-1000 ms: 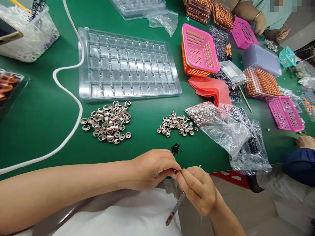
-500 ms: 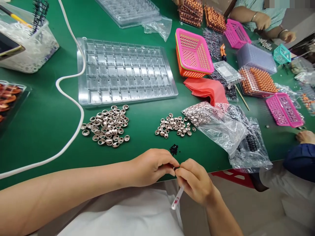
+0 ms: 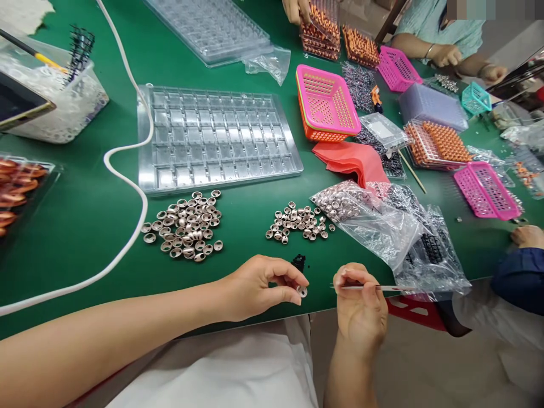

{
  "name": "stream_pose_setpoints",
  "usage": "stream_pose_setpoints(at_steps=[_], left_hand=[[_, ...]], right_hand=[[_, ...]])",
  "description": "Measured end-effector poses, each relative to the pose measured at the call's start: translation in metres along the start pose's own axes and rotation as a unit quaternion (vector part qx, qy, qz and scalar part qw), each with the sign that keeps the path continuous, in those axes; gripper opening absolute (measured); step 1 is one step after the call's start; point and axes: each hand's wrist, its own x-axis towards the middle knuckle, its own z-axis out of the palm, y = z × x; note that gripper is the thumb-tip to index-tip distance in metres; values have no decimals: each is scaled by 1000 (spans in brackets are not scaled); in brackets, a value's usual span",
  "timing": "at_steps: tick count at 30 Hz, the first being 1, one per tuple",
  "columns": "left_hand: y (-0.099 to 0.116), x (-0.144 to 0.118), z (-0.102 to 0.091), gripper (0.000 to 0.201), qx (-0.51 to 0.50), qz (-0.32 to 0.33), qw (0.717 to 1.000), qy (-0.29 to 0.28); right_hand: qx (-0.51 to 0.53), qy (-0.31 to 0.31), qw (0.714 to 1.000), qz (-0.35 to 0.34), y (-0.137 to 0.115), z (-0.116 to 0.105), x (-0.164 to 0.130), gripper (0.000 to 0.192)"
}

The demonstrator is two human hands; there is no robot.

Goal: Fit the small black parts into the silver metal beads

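1. Left hand (image 3: 259,286) at the near table edge, about 6 o'clock in the view; thumb and forefinger pinch a small silver eyelet (image 3: 302,291) at the fingertips, just above the green table (image 3: 76,226).
2. Right hand (image 3: 359,309) just to the right of it, apart from the left; fingers closed around thin tweezers (image 3: 374,288), which lie level and run toward 3 o'clock, their far end at the plastic bags.
3. Small black clump of tiny parts (image 3: 298,262) on the table at 12 o'clock from the eyelet, near the left fingertips.
4. Small heap of silver eyelets (image 3: 297,222) further out at 12 o'clock; a larger heap of bigger metal cups (image 3: 187,226) at 10 o'clock from the left hand.
5. Clear compartment tray (image 3: 216,136) beyond both heaps; white cable (image 3: 127,187) curves along its left side.
6. Clear plastic bags (image 3: 382,232) of metal and black parts at 1 o'clock from the right hand.
7. Pink basket (image 3: 325,102) stacked on an orange one, red cloth (image 3: 352,161) just in front of it.
8. Another person's hand and blue sleeve (image 3: 516,272) at the right edge, 3 o'clock.
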Motion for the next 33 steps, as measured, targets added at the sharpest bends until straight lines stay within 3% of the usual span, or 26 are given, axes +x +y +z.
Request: stream_pose_setpoints(at_steps=[4,7,11,14,18,22,26,33], left_hand=[[10,0,-7,16,112,45,992,25],[22,-4,-20,14,233,39,969,67],[31,-17,-45,22,440,-10,892,101],[26,-31,-61,30,538,-29,835,114],[19,-45,-71,36,592,-46,795,125],[30,-48,-68,29,633,-48,764,114],[40,-30,-58,24,644,-48,756,108],[24,12,-54,24,584,-46,800,127]], right_hand=[[3,15,1000,6,6,-2,3,36],[13,21,1000,18,8,-5,4,40],[34,-7,999,42,12,-10,3,36],[29,-7,999,39,18,-12,1,34],[27,-2,999,37,24,-13,0,34],[27,0,999,30,26,-14,0,34],[32,3,999,40,29,-15,-1,33],[14,16,998,54,36,-17,-1,16]])
